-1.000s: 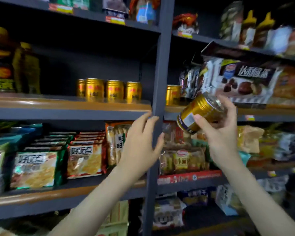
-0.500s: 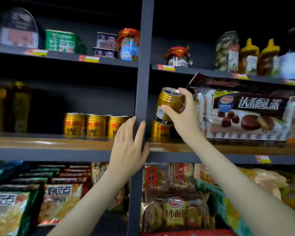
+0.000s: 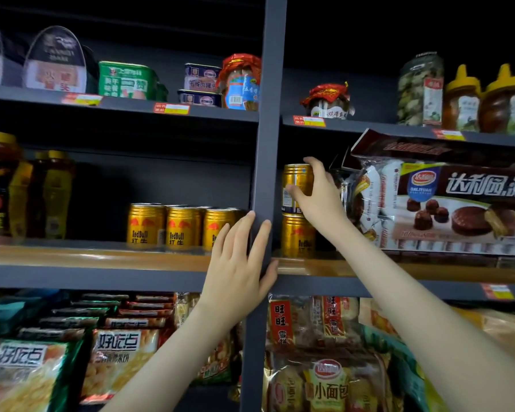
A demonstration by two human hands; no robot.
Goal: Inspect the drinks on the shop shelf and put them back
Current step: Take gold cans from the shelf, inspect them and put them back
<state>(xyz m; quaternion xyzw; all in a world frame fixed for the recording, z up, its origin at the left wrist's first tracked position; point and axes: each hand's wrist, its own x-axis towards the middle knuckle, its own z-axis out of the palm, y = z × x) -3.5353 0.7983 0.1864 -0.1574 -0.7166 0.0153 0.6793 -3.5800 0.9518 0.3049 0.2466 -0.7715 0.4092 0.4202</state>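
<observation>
My right hand [image 3: 318,194] grips a gold drink can [image 3: 295,185], upright, stacked on top of a second gold can [image 3: 296,234] on the middle shelf [image 3: 399,267], just right of the grey upright post [image 3: 265,162]. Three more gold Red Bull cans [image 3: 179,226] stand in a row on the same shelf left of the post. With straight fingers, my left hand [image 3: 238,263] rests flat against the post and the shelf edge.
A large chocolate pie package [image 3: 446,203] fills the shelf right of the held can. Jars and tins [image 3: 125,80] line the shelf above. Snack bags [image 3: 113,355] fill the shelf below. Yellow bottles [image 3: 51,191] stand at far left.
My right hand has carried the can from tilted in front of the shelf to upright on top of the other can. My left hand stayed on the post.
</observation>
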